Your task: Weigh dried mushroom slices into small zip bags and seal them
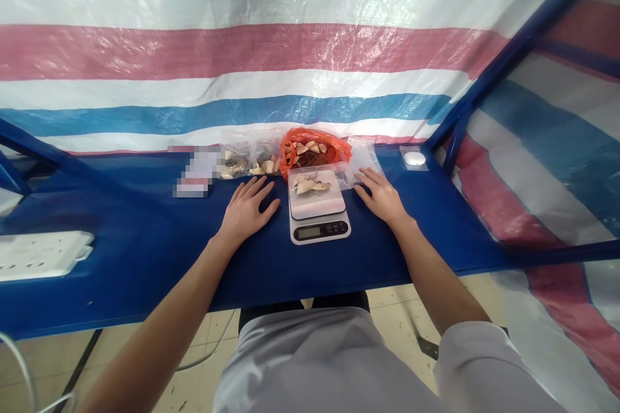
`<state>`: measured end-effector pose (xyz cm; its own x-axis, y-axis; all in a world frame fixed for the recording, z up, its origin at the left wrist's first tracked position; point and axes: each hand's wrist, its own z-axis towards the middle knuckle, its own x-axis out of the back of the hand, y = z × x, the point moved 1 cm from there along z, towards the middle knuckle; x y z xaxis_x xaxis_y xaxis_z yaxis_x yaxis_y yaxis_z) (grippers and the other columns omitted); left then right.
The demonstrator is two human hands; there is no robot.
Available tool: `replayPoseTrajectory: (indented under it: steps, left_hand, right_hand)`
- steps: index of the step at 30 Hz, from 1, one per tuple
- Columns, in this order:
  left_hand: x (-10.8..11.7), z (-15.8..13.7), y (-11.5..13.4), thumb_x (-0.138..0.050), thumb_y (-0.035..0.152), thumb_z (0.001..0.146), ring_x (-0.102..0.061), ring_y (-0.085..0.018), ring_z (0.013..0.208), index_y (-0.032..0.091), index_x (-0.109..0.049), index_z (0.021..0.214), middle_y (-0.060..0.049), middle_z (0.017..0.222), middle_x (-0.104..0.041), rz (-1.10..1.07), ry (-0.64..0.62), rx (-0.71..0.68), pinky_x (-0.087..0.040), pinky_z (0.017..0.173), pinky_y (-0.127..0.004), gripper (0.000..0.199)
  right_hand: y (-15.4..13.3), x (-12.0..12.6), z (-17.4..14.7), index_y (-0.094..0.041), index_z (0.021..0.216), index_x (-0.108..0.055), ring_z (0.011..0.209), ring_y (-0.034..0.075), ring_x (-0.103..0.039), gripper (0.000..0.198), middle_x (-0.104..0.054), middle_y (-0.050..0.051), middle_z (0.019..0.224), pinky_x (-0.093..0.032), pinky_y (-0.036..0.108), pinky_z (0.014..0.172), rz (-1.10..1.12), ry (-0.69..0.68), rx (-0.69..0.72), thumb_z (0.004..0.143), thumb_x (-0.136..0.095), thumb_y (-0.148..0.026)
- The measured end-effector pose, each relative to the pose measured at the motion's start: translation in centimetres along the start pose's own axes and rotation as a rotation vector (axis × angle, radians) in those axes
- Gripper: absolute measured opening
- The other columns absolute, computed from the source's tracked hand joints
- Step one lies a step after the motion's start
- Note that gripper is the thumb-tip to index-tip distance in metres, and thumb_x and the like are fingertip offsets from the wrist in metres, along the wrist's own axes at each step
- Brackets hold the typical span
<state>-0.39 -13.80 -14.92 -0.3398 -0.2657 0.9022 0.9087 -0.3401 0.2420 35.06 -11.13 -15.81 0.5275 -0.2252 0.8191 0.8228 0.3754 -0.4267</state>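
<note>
My left hand (pixel 249 208) rests flat on the blue table, fingers spread, to the left of a white digital kitchen scale (pixel 320 231). On the scale's platform lies a clear plastic bag (pixel 312 186) with a few pale dried slices in it. To the right of the scale, my right hand (pixel 380 195) lies with fingers apart, its fingertips at a flat clear zip bag (pixel 365 158). Behind the scale sits an opened orange plastic bag (pixel 314 148) full of brown and cream dried pieces. Two filled clear bags (pixel 235 162) stand left of it, beyond my left fingertips.
A white power strip (pixel 43 255) lies at the table's left side. A small white rounded object (pixel 414 159) on a clear packet sits at the back right. Blue metal frame bars (pixel 453 122) and a striped plastic sheet (pixel 242 51) enclose the table (pixel 159 239).
</note>
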Motion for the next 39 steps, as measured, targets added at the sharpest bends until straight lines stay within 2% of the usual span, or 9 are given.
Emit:
replayPoseTrajectory:
  steps: [2,5,9,13,18,29,32,35,39]
  left_hand:
    - [0.2,0.4,0.1,-0.049,0.049,0.096,-0.053,-0.033,0.139,0.018,-0.067,0.132,-0.015,0.143,-0.062,-0.085,0.060,-0.041,-0.038,0.119,-0.053,0.051]
    - [0.8,1.4,0.9,-0.051,0.048,0.097,-0.059,-0.031,0.131,0.017,-0.068,0.130,-0.015,0.137,-0.066,-0.220,0.106,-0.114,-0.045,0.114,-0.049,0.048]
    - [1.5,3.2,2.8,-0.051,0.047,0.099,-0.061,-0.027,0.130,0.018,-0.066,0.131,-0.015,0.138,-0.065,-0.354,0.106,-0.222,-0.047,0.114,-0.045,0.046]
    - [1.3,4.5,4.2,-0.051,0.048,0.100,-0.061,-0.028,0.130,0.017,-0.067,0.130,-0.014,0.139,-0.065,-0.413,0.057,-0.296,-0.046,0.114,-0.045,0.046]
    - [0.6,4.8,4.4,-0.050,0.048,0.100,-0.064,-0.028,0.126,0.016,-0.070,0.127,-0.015,0.133,-0.068,-0.434,0.035,-0.316,-0.050,0.110,-0.043,0.046]
    - [0.4,4.9,4.4,-0.052,0.047,0.100,-0.068,-0.026,0.119,0.018,-0.075,0.115,-0.012,0.120,-0.075,-0.445,0.033,-0.349,-0.052,0.107,-0.041,0.040]
    - [0.6,5.2,4.5,-0.053,0.045,0.099,-0.069,-0.025,0.115,0.019,-0.075,0.113,-0.011,0.116,-0.076,-0.473,0.020,-0.339,-0.052,0.105,-0.040,0.037]
    - [0.8,6.2,4.8,-0.052,0.045,0.098,-0.070,-0.025,0.111,0.019,-0.075,0.113,-0.011,0.115,-0.076,-0.521,-0.006,-0.306,-0.053,0.102,-0.039,0.038]
    - [0.9,8.2,5.4,-0.056,0.051,0.093,-0.070,-0.027,0.109,0.020,-0.074,0.115,-0.010,0.115,-0.077,-0.603,-0.035,-0.189,-0.052,0.101,-0.039,0.042]
  right_hand:
    - [-0.5,0.3,0.3,-0.023,0.125,-0.071,0.132,0.029,-0.061,0.038,-0.067,0.009,0.138,-0.049,0.046,0.113,0.177,0.091,-0.044,0.097,-0.053,-0.040]
    - [-1.7,0.4,0.8,-0.023,0.114,-0.076,0.113,0.028,-0.072,0.038,-0.077,0.007,0.118,-0.056,0.043,0.104,0.501,0.182,-0.186,0.092,-0.060,-0.049]
    - [-3.5,0.0,1.5,-0.020,0.100,-0.079,0.098,0.027,-0.076,0.043,-0.081,0.006,0.100,-0.061,0.042,0.094,0.816,0.179,-0.351,0.076,-0.077,-0.055]
    - [-4.4,0.0,1.8,-0.018,0.095,-0.080,0.085,0.025,-0.074,0.047,-0.080,0.005,0.090,-0.065,0.039,0.076,0.950,0.141,-0.457,0.064,-0.085,-0.054]
    - [-4.4,0.4,1.8,-0.019,0.085,-0.081,0.076,0.022,-0.072,0.041,-0.076,0.002,0.075,-0.064,0.037,0.070,1.000,0.087,-0.478,0.058,-0.088,-0.049]
    - [-4.5,0.7,2.2,-0.020,0.081,-0.078,0.076,0.021,-0.071,0.039,-0.076,0.003,0.079,-0.063,0.037,0.072,0.994,-0.059,-0.398,0.057,-0.089,-0.048]
    - [-4.9,1.3,2.6,-0.020,0.080,-0.078,0.075,0.020,-0.070,0.034,-0.076,0.003,0.082,-0.062,0.036,0.072,0.943,-0.061,-0.321,0.060,-0.086,-0.047]
    - [-5.6,2.1,3.4,-0.021,0.080,-0.079,0.077,0.020,-0.071,0.026,-0.077,0.003,0.084,-0.060,0.037,0.079,0.847,-0.051,-0.201,0.068,-0.081,-0.043]
    - [-6.7,3.3,4.6,-0.023,0.082,-0.080,0.088,0.022,-0.073,0.017,-0.079,0.002,0.090,-0.059,0.038,0.088,0.749,-0.062,-0.042,0.077,-0.075,-0.039]
